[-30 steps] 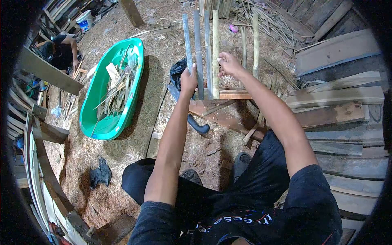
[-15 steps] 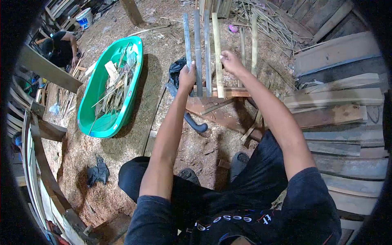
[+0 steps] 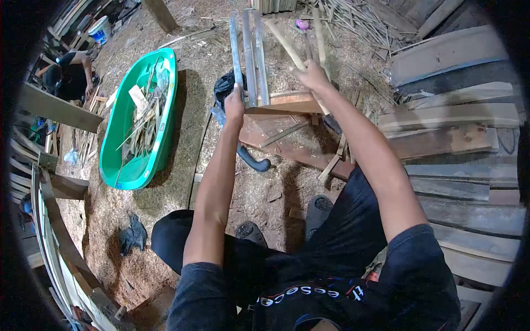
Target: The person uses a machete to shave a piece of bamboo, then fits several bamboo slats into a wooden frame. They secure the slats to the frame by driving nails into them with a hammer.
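My left hand [image 3: 234, 102] is closed round the lower part of a grey wooden slat [image 3: 236, 52], the leftmost of several. Beside it two more grey slats [image 3: 249, 58] stand nearly parallel; whether my fingers touch them is hidden. My right hand [image 3: 313, 76] grips a pale wooden strip [image 3: 284, 43], which leans with its top to the left. Behind that hand rises another pale strip [image 3: 319, 36]. Below the slats lies a brown wooden board [image 3: 292, 103]. A dark curved handle [image 3: 254, 160] shows under my left forearm.
A green tub [image 3: 105, 160] with wood scraps stands on the left. Stacked planks [image 3: 452, 117] line the right side. A person [image 3: 72, 74] crouches at the far left. A wooden post [image 3: 160, 15] and loose sticks [image 3: 359, 27] are farther back.
The pale strip in my right hand has gone from upright to tilted, away from the grey slats. My left hand keeps its slat. The whole view has shifted slightly.
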`<state>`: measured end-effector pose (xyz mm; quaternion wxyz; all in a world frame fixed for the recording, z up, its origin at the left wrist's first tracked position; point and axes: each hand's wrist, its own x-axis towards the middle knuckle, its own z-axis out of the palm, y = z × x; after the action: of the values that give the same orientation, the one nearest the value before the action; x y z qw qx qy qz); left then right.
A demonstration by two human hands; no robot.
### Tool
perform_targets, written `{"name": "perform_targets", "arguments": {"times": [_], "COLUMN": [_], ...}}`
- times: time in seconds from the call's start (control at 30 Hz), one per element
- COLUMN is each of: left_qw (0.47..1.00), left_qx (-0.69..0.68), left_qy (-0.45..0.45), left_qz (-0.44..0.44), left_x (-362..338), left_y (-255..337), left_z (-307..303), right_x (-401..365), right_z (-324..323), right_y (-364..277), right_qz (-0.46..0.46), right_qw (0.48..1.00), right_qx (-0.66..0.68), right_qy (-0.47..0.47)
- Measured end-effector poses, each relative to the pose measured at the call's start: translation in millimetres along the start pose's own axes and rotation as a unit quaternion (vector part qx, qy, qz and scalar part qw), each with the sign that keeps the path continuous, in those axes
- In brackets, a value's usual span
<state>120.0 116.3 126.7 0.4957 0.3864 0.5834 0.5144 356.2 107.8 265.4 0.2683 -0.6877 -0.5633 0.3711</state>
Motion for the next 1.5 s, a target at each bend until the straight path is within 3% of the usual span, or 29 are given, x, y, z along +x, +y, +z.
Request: {"name": "perform_targets", "arguments": {"times": [0.07,0.13,0.17,0.27,0.3,0.5,0.6,0.8,0.83,0.93,1.03,1.13,1.27,1.5], "left_qw": [1.000,1.000,0.998,0.999,0.999,0.997,0.997,0.998,0.999,0.998,0.997,0.993,0.971,0.967], "left_qx": [-0.003,-0.014,-0.056,-0.036,-0.009,-0.063,-0.055,-0.042,0.007,-0.042,-0.031,0.037,-0.073,-0.061], "left_qy": [0.013,0.013,0.028,0.026,0.033,0.053,0.058,0.012,0.028,-0.040,-0.065,-0.111,-0.214,-0.224], "left_qz": [-0.009,-0.005,-0.011,-0.005,0.036,0.011,-0.008,-0.051,-0.020,-0.021,-0.034,0.016,-0.070,-0.106], "left_x": [-15,-2,6,-5,4,-6,-13,-7,-24,-17,-24,-41,-62,-68], "left_y": [22,9,2,21,16,29,16,-4,11,-5,-2,10,23,22], "left_z": [3,-9,-14,-33,-41,-59,-60,-33,-23,-16,-20,-25,-34,-42], "right_x": [34,37,48,56,49,21,34,-7,-10,-19,-6,-6,-1,-4], "right_z": [5,3,12,24,25,36,44,0,-3,-14,-21,-11,16,90], "right_y": [39,44,57,57,49,27,46,34,44,60,56,39,22,26], "right_qz": [-0.110,-0.106,-0.145,-0.182,-0.175,-0.180,-0.232,-0.116,-0.181,-0.173,-0.029,0.031,0.013,-0.016], "right_qw": [0.992,0.988,0.981,0.974,0.976,0.957,0.941,0.957,0.945,0.950,0.989,0.990,0.961,0.912], "right_qx": [-0.048,-0.106,-0.108,-0.129,-0.131,-0.201,-0.230,-0.224,-0.258,-0.246,-0.060,0.126,0.275,0.409], "right_qy": [0.030,0.030,0.076,0.039,0.006,-0.104,-0.091,-0.141,-0.091,-0.086,-0.133,-0.054,-0.002,0.020]}}
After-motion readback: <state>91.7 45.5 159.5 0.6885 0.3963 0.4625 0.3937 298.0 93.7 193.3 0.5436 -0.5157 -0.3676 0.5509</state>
